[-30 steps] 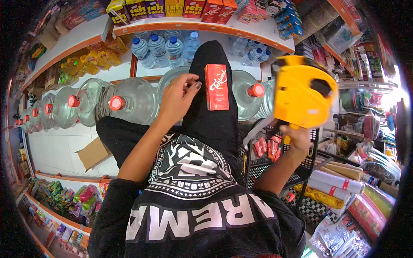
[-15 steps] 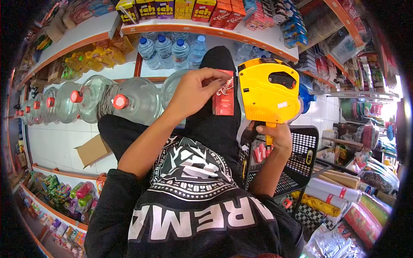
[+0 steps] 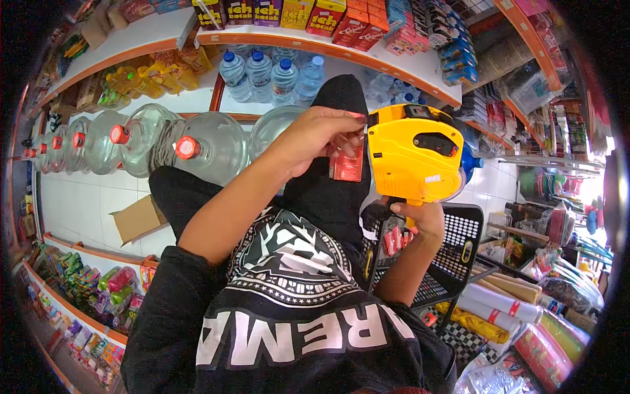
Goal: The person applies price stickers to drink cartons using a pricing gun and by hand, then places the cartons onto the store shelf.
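In my right hand [image 3: 426,218] is the handle of a yellow price labeler [image 3: 417,154], its body raised above the fist. Just left of its front end, a small red drink carton [image 3: 348,167] is in front of my black trouser leg. My left hand [image 3: 321,134] is closed over the upper part of this carton, with bent fingers covering much of its front. The fingertips come close to the labeler's front edge; whether they touch it I cannot tell.
A black perforated basket [image 3: 453,230] with small red packs [image 3: 397,241] is beside my right forearm. Large water jugs [image 3: 213,151] line the left. Ahead, a shelf [image 3: 328,43] holds drink cartons above water bottles [image 3: 284,80]. A cardboard piece [image 3: 139,218] lies on the floor.
My left hand has shifted right and down over the carton, now covering more of it. The labeler tilts slightly differently and sits a little lower. The whole view has shifted slightly.
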`<state>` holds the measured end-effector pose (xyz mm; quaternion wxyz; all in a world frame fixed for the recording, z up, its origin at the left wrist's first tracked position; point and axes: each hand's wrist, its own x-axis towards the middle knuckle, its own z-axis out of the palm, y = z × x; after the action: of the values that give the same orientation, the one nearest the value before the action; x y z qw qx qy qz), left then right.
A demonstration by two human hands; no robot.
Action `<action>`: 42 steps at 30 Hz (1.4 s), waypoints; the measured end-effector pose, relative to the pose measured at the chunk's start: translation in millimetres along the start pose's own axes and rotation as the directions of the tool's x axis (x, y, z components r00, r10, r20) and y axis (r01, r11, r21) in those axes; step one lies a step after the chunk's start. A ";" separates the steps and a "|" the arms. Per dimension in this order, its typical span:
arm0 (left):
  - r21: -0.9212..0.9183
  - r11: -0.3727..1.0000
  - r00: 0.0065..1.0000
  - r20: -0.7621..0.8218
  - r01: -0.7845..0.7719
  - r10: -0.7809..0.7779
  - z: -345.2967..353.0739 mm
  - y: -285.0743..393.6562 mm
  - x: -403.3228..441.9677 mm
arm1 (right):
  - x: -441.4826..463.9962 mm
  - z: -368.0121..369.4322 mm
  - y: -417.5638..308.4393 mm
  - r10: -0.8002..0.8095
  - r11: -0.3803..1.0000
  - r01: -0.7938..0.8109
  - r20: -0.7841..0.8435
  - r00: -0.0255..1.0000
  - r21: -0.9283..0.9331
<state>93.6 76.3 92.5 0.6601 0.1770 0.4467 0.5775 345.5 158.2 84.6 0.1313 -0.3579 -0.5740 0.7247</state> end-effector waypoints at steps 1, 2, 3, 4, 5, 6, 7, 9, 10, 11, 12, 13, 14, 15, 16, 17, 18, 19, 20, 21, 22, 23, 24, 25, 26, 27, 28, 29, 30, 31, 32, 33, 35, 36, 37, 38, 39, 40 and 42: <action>-0.001 1.000 1.000 -0.001 -0.001 0.001 0.1 0.0 -0.3 | -0.4 0.1 0.5 0.015 1.000 -0.015 -0.019 1.000 0.012; -0.008 1.000 1.000 -0.002 0.009 -0.009 0.3 0.1 -0.5 | -0.1 0.3 0.3 0.016 1.000 -0.015 -0.018 1.000 0.011; -0.015 1.000 1.000 -0.002 0.020 -0.020 0.6 0.3 -0.7 | 0.3 0.8 -0.1 -0.004 1.000 0.004 -0.013 1.000 0.005; -0.021 0.999 1.000 -0.002 0.030 -0.030 1.0 0.2 -0.7 | 0.5 1.1 -0.4 -0.024 1.000 0.024 -0.008 1.000 -0.001; -0.022 0.999 1.000 -0.003 0.029 -0.030 1.1 0.1 -0.7 | 0.6 1.4 -0.7 -0.044 0.999 0.044 -0.003 0.999 -0.007; -0.016 0.999 0.999 -0.006 0.035 -0.035 1.2 -0.1 -0.5 | 0.6 1.4 -0.9 -0.043 0.999 0.043 -0.002 0.999 -0.007; -0.010 0.999 0.999 -0.009 0.041 -0.041 1.1 -0.3 -0.2 | 0.4 1.3 -1.0 -0.036 0.999 0.036 -0.007 0.999 -0.012; -0.003 0.999 0.999 -0.012 0.047 -0.047 0.2 -1.1 0.4 | -0.2 1.1 -0.9 -0.023 1.000 0.023 -0.018 1.000 -0.021; 0.000 1.000 0.999 -0.023 0.030 -0.030 -0.7 -2.3 1.1 | -0.7 1.0 -0.8 -0.023 1.000 0.022 -0.019 1.000 -0.020; 0.003 1.000 0.999 -0.034 0.012 -0.012 -1.7 -3.6 1.9 | -1.3 0.9 -0.6 -0.027 1.000 0.026 -0.037 0.999 -0.015; 0.007 1.000 0.999 -0.044 -0.006 0.006 -2.7 -4.3 2.7 | -1.8 0.7 -0.4 -0.030 1.000 0.030 -0.055 0.998 -0.010; 0.009 1.000 0.999 -0.044 -0.004 0.005 -4.0 -4.4 3.3 | -2.0 0.3 -0.2 -0.034 0.999 0.034 -0.073 0.997 -0.005; 0.065 0.997 0.998 -0.061 -0.030 0.034 -5.9 -4.1 3.7 | -2.2 -1.2 0.3 -0.035 0.999 0.035 -0.074 0.997 -0.002; 0.120 0.991 0.995 -0.077 -0.054 0.064 -8.0 -3.9 4.1 | -2.6 -4.5 0.6 -0.046 0.999 0.046 -0.067 0.997 -0.014; 0.176 0.981 0.991 -0.091 -0.077 0.094 -9.7 -3.9 4.3 | -3.2 -8.2 0.9 -0.058 0.998 0.056 -0.061 0.996 -0.026; 0.178 0.981 0.992 -0.091 -0.075 0.092 -11.4 -4.2 4.6 | -3.8 -10.9 1.4 -0.069 0.997 0.067 -0.055 0.996 -0.037; 0.220 0.969 0.986 -0.097 -0.112 0.136 -12.9 -4.7 4.9 | -4.6 -12.9 2.1 -0.069 0.997 0.067 -0.056 0.996 -0.033; 0.263 0.953 0.978 -0.100 -0.149 0.181 -14.2 -5.3 5.2 | -5.7 -14.7 2.9 -0.075 0.997 0.074 -0.082 0.994 -0.016; 0.304 0.935 0.969 -0.101 -0.185 0.225 -14.4 -5.1 5.1 | -6.7 -16.0 3.5 -0.080 0.997 0.081 -0.108 0.991 0.001; 0.306 0.934 0.970 -0.100 -0.183 0.222 -14.1 -4.4 4.8 | -7.3 -16.1 3.8 -0.086 0.996 0.089 -0.133 0.987 0.018; 0.310 0.930 0.967 -0.097 -0.195 0.235 -13.7 -3.4 4.8 | -7.7 -16.4 4.1 -0.085 0.996 0.089 -0.135 0.987 0.022; 0.314 0.926 0.964 -0.093 -0.208 0.249 -12.8 -2.0 4.2 | -8.5 -16.9 3.9 -0.091 0.995 0.095 -0.155 0.984 0.024; 0.317 0.922 0.961 -0.089 -0.221 0.261 -12.3 -1.4 4.0 | -9.4 -16.8 3.1 -0.095 0.994 0.102 -0.176 0.980 0.027; 0.320 0.922 0.962 -0.088 -0.219 0.259 -12.5 -1.9 4.7 | -10.3 -17.0 3.0 -0.100 0.994 0.107 -0.197 0.975 0.029; 0.346 0.911 0.960 -0.078 -0.226 0.267 -13.5 -2.9 6.2 | -10.9 -17.6 3.6 -0.098 0.994 0.107 -0.199 0.975 0.033; 0.372 0.899 0.959 -0.067 -0.232 0.276 -15.0 -4.0 8.2 | -11.2 -18.7 4.1 -0.095 0.994 0.106 -0.199 0.975 0.041; 0.397 0.886 0.957 -0.056 -0.239 0.284 -16.8 -5.1 10.2 | -11.5 -19.8 4.7 -0.093 0.993 0.105 -0.200 0.975 0.050; 0.400 0.886 0.958 -0.055 -0.236 0.281 -19.7 -6.4 13.4 | -11.7 -20.9 5.4 -0.091 0.993 0.104 -0.200 0.976 0.059; 0.521 0.811 0.945 -0.022 -0.268 0.327 -24.1 -7.6 17.9 | -11.6 -22.0 6.1 -0.090 0.993 0.105 -0.202 0.975 0.063; 0.630 0.718 0.930 0.017 -0.295 0.367 -28.6 -8.1 22.8 | -11.7 -23.0 6.7 -0.093 0.993 0.106 -0.196 0.976 0.057; 0.725 0.611 0.914 0.062 -0.317 0.401 -30.2 -5.3 26.4 | -11.8 -24.2 7.4 -0.096 0.993 0.108 -0.190 0.977 0.051; 0.727 0.610 0.914 0.062 -0.316 0.400 -32.3 -1.1 30.8 | -11.6 -25.1 7.7 -0.100 0.993 0.109 -0.183 0.978 0.043; 0.869 0.302 0.890 0.274 -0.391 0.365 -36.1 12.9 40.0 | -10.9 -25.4 6.7 -0.108 0.992 0.118 -0.181 0.977 0.041; 0.894 0.134 0.873 0.370 -0.427 0.318 -36.8 20.6 43.7 | -10.6 -25.2 6.1 -0.117 0.992 0.125 -0.178 0.977 0.036; 0.895 0.135 0.875 0.367 -0.424 0.316 -35.6 27.9 48.8 | -10.7 -25.3 6.3 -0.124 0.991 0.131 -0.175 0.977 0.030; 0.908 0.013 0.879 0.401 -0.418 0.256 -31.2 35.3 55.7 | -10.9 -25.7 7.2 -0.121 0.991 0.129 -0.173 0.977 0.032; 0.904 -0.110 0.883 0.427 -0.413 0.193 -25.4 41.8 62.7 | -11.1 -26.3 8.2 -0.120 0.991 0.127 -0.178 0.977 0.033; 0.882 -0.231 0.887 0.445 -0.410 0.125 -18.8 47.7 67.4 | -11.2 -27.0 9.2 -0.118 0.991 0.126 -0.183 0.976 0.034; 0.863 -0.306 0.898 0.437 -0.403 0.048 -5.0 58.4 73.9 | -11.8 -28.6 10.7 -0.114 0.992 0.123 -0.187 0.976 0.035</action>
<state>49.5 158.7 105.1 0.1808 0.7723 0.6019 0.0923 375.3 169.0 76.6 0.2354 -0.3856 -0.5627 0.6923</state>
